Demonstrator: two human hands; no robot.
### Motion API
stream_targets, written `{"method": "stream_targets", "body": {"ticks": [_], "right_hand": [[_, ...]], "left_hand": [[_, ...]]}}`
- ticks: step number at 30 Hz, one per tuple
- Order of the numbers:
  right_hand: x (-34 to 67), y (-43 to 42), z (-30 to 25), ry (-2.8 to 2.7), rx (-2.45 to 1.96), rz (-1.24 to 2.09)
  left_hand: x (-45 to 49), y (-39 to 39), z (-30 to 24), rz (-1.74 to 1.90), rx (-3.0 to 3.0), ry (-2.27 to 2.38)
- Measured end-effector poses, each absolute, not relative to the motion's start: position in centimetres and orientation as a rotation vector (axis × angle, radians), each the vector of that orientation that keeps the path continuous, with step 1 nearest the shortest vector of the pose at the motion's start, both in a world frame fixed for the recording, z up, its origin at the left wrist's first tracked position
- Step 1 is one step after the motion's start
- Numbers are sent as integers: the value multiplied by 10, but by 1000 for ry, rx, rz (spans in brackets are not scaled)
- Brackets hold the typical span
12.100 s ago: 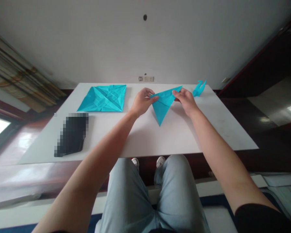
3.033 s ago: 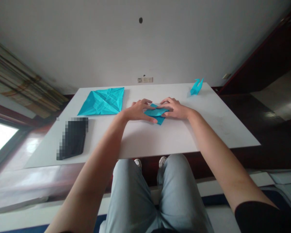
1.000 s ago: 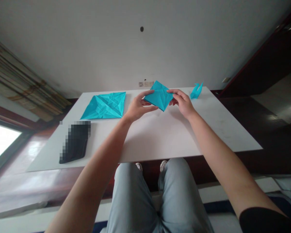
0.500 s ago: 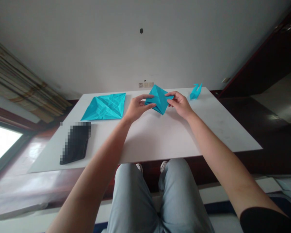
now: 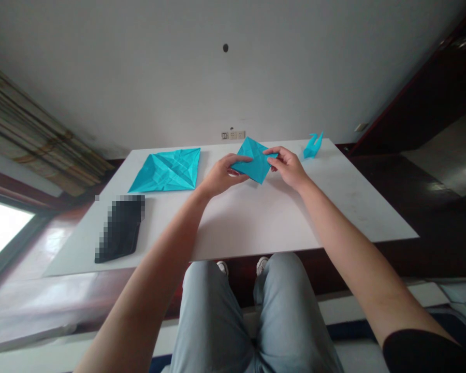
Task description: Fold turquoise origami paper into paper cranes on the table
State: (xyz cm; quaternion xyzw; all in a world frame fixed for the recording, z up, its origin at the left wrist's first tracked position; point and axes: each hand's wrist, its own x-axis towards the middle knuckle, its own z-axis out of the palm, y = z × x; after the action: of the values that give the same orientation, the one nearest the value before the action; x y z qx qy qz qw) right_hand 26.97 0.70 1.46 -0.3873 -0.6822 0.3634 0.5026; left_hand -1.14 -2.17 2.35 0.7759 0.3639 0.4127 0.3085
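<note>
1. The left hand (image 5: 222, 175) has slid further across the folded turquoise paper (image 5: 258, 165).
2. It and the right hand (image 5: 290, 166) pinch opposite sides, over the white table (image 5: 256, 223).
3. Folding, it seems; next calls for aligned edges.

The folded turquoise paper (image 5: 259, 166) is partly hiding the left hand (image 5: 221, 175). Pixelation is obscuring much of the black item (image 5: 122, 230), and the view's left edge is cutting off the curtain (image 5: 31, 132).

Arms (image 5: 166, 243) fwd — L grip (image 5: 220, 174) & R grip (image 5: 290, 167) both pinching.
</note>
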Motion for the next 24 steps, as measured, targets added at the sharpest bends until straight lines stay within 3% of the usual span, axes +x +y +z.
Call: {"method": "stream_targets", "body": {"ticks": [14,20,24], "right_hand": [[272,10,8,-1714,-921,884],[276,9,4,-1933,-904,1022],[282,10,1,-2018,-1027,941]], "left_hand": [[-7,-26,25,1052,2047,1028],[-11,-18,20,957,2016,1314],[-12,-19,17,780,2105,1459]]}}
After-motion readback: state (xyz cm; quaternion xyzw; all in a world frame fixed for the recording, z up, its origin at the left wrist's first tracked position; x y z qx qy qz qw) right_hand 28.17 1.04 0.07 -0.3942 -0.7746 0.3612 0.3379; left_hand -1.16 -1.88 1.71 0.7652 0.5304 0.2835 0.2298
